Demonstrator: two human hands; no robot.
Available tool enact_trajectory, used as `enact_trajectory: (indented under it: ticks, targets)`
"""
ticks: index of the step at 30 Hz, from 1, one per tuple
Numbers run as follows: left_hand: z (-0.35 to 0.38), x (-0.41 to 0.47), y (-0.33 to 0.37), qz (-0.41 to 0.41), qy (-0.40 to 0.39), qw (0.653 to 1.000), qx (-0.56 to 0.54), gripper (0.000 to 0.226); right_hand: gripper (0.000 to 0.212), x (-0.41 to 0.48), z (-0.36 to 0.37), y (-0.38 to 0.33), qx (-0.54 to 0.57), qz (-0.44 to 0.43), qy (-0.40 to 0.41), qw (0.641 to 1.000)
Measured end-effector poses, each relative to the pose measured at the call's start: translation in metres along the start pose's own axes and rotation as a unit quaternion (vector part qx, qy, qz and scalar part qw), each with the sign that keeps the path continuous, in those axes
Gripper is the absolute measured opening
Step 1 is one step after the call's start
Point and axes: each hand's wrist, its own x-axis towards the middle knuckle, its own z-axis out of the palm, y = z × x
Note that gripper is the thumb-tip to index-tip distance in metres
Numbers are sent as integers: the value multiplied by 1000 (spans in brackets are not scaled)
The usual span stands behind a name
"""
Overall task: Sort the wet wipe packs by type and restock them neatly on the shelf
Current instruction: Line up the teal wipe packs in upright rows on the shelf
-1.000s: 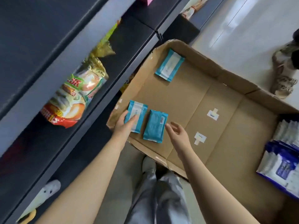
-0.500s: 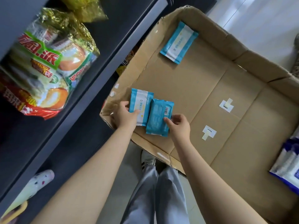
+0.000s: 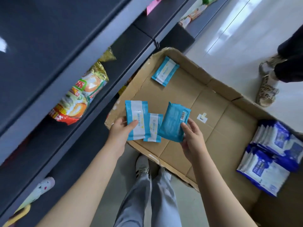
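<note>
Currently in hand and in view:

1. White-panel pack (image 3: 136, 119): teal, printed face up. Its long axis runs away from the wearer and is nearly upright in view. The left hand (image 3: 122, 131) grips its near left edge, with the thumb laid across the face and the other fingers hidden beneath. Most of the pack stands out beyond the thumb tip.

2. Second white-panel pack (image 3: 153, 127): same type and same heading. It is tucked under the right edge of item 1, set a little nearer the wearer, just right of the left hand. What holds it cannot be seen.

3. Barcode pack (image 3: 174, 122): plain teal back up, with the barcode near the far right corner. Its long axis tilts, the far end leaning right. The right hand (image 3: 191, 140) pinches the near right corner, thumb on the face and fingers behind. The body of the pack lies left of and beyond that hand, and its left edge overlaps item 2.

4. Fourth pack (image 3: 164, 71): lies flat in the far corner of the cardboard box (image 3: 213, 102), well beyond both hands, with its long axis diagonal.

5. Dark-blue packs (image 3: 270, 153): stacked on edge, well to the right of the right hand.

6. Shelf (image 3: 32, 118): left of the left hand, carrying a snack bag (image 3: 82, 95).
</note>
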Motion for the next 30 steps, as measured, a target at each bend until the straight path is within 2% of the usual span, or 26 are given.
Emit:
enact_trajectory:
  ticks: [5, 9, 11, 12, 15, 17, 20, 22, 25, 30]
  targets:
    - [5, -121, 63, 48, -38, 997, -43, 27, 33, -99, 7, -86, -55, -9, -95, 994]
    - [7, -203, 99, 99, -24, 992, -70, 19, 74, -171, 22, -137, -139, -53, -138, 979]
    - [6, -242, 108, 127, -15, 988, -89, 19, 86, -200, 26, -154, -170, -71, -156, 971]
    - [6, -261, 111, 141, -8, 985, -102, 19, 84, -214, 28, -161, -182, -76, -171, 965]
    - [6, -316, 118, 178, 8, 973, -146, 17, 58, -256, 33, -178, -204, -87, -226, 949]
    - [1, -348, 120, 201, 26, 964, -170, 15, 46, -285, 37, -189, -208, -76, -287, 932]
    - [-17, -392, 126, 233, 62, 951, -192, 13, 15, -333, 51, -205, -216, -54, -346, 912]
    - [-36, -419, 131, 253, 85, 940, -212, 14, 19, -360, 66, -211, -220, -55, -364, 903]
    - [-74, -457, 137, 283, 116, 924, -231, 17, 43, -394, 97, -211, -179, -49, -385, 904]
    - [-147, -504, 132, 313, 167, 900, -252, 18, 42, -450, 148, -193, -138, -1, -441, 887]
